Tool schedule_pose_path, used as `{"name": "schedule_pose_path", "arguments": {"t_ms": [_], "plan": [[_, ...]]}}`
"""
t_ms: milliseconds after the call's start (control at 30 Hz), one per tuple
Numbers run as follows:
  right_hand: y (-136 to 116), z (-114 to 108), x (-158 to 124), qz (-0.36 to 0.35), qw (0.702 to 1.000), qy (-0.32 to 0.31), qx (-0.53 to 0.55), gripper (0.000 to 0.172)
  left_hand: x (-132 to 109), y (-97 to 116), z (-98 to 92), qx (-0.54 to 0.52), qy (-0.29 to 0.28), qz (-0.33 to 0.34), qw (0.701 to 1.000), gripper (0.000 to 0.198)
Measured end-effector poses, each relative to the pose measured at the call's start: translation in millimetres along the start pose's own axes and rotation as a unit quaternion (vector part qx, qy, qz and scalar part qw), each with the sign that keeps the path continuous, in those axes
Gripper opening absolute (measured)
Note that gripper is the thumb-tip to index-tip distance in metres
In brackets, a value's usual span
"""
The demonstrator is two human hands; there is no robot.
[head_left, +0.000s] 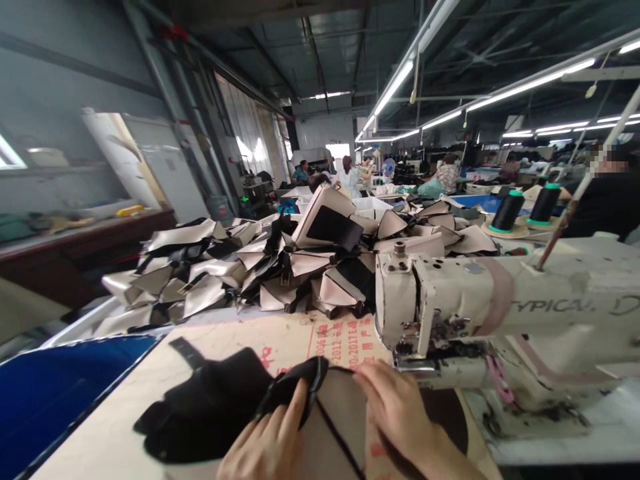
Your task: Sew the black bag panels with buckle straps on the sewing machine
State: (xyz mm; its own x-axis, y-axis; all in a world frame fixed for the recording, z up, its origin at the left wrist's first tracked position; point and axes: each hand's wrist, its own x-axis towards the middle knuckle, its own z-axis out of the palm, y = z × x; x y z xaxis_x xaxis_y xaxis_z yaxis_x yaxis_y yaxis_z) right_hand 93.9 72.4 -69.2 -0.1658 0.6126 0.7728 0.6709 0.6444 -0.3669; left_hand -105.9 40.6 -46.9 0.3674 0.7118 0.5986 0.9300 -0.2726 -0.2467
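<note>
A beige and black sewn piece [340, 413] lies on the cardboard-covered table between my hands. My left hand [273, 433] is closed on its black part, with the index finger stretched along a dark fold. At the piece's upper right edge, my right hand [395, 407] pinches the beige material beside a thin black trim. Black flaps and a strap [215, 400] spread out to the left of my left hand. The sewing machine [450, 300] stands just beyond and right of my right hand.
A large heap of beige and black pieces [295, 260] covers the back of the table. Two black thread cones [507, 212] stand behind the machine. A blue bin [65, 393] is at the left. Several people sit farther back; a dark-clothed person [607, 200] is at the right.
</note>
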Motion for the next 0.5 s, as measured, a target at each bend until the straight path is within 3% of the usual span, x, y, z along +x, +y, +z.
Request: {"name": "schedule_pose_path", "arguments": {"t_ms": [100, 167, 233, 333, 500], "plan": [[19, -16, 6, 0.012, 0.987, 0.153, -0.04, 0.012, 56, 22, 1.3, -0.001, 0.017, 0.031, 0.999, 0.046], [23, -19, 9, 0.036, 0.977, 0.193, -0.078, 0.011, 80, 25, 2.9, 0.009, 0.009, 0.043, 0.999, 0.047], [20, -17, 11, 0.06, 0.979, 0.176, -0.079, 0.012, 86, 20, 3.1, -0.004, -0.022, 0.073, 0.997, 0.047], [15, -14, 12, 0.091, 0.987, 0.128, -0.032, 0.016, 74, 9, 1.6, -0.037, -0.063, 0.129, 0.989, 0.047], [21, -16, 11, 0.093, 0.987, 0.133, -0.017, 0.013, 74, 8, -0.2, -0.009, -0.073, 0.108, 0.991, 0.044]]}}
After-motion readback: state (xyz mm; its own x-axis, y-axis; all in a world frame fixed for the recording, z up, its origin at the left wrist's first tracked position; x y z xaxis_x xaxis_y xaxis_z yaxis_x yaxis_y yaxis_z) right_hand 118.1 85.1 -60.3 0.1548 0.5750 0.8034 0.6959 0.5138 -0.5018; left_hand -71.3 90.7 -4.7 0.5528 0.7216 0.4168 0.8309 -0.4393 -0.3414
